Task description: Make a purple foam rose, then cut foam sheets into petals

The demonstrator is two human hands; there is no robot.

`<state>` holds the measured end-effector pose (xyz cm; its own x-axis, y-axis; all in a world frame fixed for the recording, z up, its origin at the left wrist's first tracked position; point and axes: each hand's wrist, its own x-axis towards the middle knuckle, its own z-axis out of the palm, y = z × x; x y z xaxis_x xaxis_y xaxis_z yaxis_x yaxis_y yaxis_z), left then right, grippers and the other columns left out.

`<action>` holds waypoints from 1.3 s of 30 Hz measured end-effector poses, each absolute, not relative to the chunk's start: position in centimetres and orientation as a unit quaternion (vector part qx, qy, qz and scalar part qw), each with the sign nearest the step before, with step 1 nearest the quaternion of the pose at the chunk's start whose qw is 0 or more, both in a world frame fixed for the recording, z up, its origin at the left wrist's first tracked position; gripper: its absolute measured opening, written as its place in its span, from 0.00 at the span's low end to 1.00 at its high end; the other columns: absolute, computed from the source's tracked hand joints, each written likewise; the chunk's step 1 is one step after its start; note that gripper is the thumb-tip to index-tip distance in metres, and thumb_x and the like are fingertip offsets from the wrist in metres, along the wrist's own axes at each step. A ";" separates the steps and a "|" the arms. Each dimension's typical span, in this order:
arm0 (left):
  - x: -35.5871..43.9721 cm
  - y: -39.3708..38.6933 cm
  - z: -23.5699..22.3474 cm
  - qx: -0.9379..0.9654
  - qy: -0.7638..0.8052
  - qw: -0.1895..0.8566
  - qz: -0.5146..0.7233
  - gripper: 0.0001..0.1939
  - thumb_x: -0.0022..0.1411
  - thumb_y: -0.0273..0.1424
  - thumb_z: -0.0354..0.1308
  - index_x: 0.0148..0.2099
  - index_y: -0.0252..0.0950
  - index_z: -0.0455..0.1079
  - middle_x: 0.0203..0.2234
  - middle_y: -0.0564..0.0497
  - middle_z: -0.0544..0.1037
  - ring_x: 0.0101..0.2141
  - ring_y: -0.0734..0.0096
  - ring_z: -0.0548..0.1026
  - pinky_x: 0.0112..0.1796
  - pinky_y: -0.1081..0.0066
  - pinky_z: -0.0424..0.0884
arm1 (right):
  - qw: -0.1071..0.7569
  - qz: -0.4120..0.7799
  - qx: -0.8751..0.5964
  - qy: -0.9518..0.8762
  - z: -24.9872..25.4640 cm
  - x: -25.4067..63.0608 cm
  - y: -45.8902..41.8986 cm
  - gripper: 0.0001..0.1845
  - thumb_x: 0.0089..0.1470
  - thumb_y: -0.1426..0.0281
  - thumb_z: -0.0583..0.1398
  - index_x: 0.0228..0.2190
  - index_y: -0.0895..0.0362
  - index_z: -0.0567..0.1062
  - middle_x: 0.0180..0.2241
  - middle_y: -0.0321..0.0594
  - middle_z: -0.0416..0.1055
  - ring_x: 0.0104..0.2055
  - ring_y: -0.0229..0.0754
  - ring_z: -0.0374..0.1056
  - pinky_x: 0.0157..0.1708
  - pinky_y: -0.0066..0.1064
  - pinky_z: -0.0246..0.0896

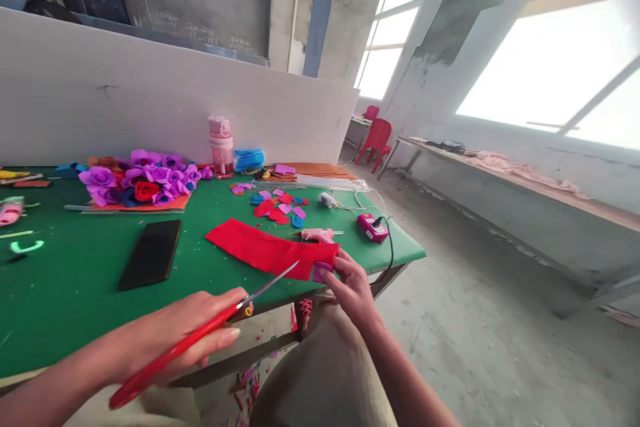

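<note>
My left hand is closed on scissors with red handles, their blades pointing up and right toward the table edge. Between thumb and fingers, my right hand pinches a small purple piece against the right end of a long red strip. Whether that strip is paper or felt I cannot tell. It stretches left over the green tabletop, and the scissors' tip shows in front of it. Just behind the strip lies a pink glue gun.
Purple and red artificial flowers lie back left, near a pink bottle. A black phone is on the green table. Cut petals, a white plug and a pink box with a cord lie toward the right.
</note>
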<state>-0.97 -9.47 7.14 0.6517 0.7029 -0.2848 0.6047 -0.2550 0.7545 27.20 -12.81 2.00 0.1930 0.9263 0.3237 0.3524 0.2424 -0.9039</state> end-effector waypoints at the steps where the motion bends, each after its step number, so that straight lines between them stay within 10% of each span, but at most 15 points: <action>1: 0.0 -9.1 7.7 0.787 0.397 0.470 0.043 0.15 0.54 0.47 0.54 0.36 0.42 0.70 0.19 0.57 0.73 0.20 0.70 0.71 0.22 0.76 0.63 | 0.547 0.292 -0.537 -0.571 2.6 27.5 -12.8 0.08 0.50 0.69 0.59 0.26 0.55 0.79 0.36 0.41 0.71 0.40 0.46 0.65 0.39 0.32 0.59; 25: -4.2 -12.1 9.2 0.686 0.470 0.537 0.143 0.29 0.52 0.49 0.54 0.55 0.44 0.61 0.29 0.54 0.76 0.21 0.68 0.75 0.23 0.72 0.69 | 0.464 0.484 -0.405 -0.622 12.5 22.3 -8.0 0.09 0.43 0.66 0.64 0.27 0.58 0.79 0.22 0.35 0.71 0.27 0.39 0.64 0.27 0.28 0.55; 39: 2.2 -18.1 -2.7 0.502 0.520 0.471 0.505 0.21 0.59 0.41 0.56 0.52 0.40 0.57 0.31 0.54 0.71 0.33 0.68 0.75 0.39 0.68 0.72 | 0.593 0.563 -0.523 -0.241 -3.5 15.6 -17.6 0.19 0.39 0.58 0.68 0.15 0.57 0.68 0.16 0.30 0.58 0.21 0.34 0.51 0.24 0.27 0.48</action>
